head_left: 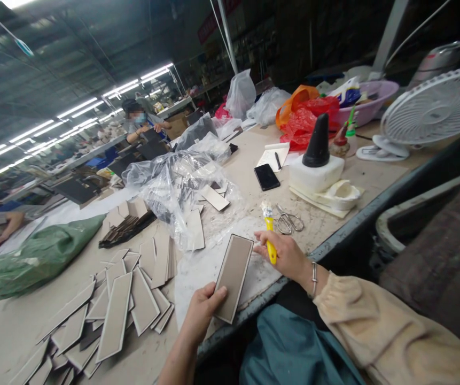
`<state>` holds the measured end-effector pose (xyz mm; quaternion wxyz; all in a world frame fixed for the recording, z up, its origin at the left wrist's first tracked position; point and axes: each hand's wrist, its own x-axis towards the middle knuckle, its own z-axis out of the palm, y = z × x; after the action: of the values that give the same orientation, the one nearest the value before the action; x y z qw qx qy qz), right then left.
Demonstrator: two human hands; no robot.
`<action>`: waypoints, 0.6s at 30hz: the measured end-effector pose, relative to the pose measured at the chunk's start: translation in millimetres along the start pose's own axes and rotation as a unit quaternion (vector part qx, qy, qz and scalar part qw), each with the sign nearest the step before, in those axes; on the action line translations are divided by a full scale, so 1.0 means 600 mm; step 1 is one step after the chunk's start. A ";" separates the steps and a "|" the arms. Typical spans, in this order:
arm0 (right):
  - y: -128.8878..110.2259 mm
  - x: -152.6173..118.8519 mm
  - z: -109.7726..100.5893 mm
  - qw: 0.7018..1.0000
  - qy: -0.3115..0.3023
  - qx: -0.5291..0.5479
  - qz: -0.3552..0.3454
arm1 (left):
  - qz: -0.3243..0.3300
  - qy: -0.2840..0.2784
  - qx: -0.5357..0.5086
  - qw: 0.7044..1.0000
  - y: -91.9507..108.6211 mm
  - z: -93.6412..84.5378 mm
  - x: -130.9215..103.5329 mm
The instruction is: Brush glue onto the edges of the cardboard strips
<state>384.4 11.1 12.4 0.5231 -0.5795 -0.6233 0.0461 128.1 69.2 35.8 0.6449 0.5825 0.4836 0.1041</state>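
Rectangular taupe panel (234,275) was in left hand (205,305), fingers pinching its lower end; long axis ran up and slightly right from them. Right hand (285,255) sat just right of panel's top corner, fingers gripping yellow-handled brush (269,223); contact with panel unclear

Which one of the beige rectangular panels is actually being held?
The panel in the left hand, with the thumb on its face; the other beige panels lie on the table, no hand on them.
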 end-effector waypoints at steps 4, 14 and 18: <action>-0.014 0.001 0.008 1.000 -0.004 0.007 -0.011 | -0.025 -0.025 -0.069 0.997 -0.012 0.028 -0.022; -0.026 -0.009 0.006 0.993 0.029 -0.061 -0.098 | 0.012 0.003 -0.126 0.992 -0.034 0.053 -0.047; -0.021 -0.008 0.006 0.988 0.027 -0.134 -0.076 | 0.036 0.025 -0.031 0.999 -0.040 0.047 -0.051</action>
<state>372.2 5.3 16.3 0.4593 -0.5961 -0.6519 -0.0932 123.3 22.1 26.7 0.6462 0.5767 0.4746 0.1571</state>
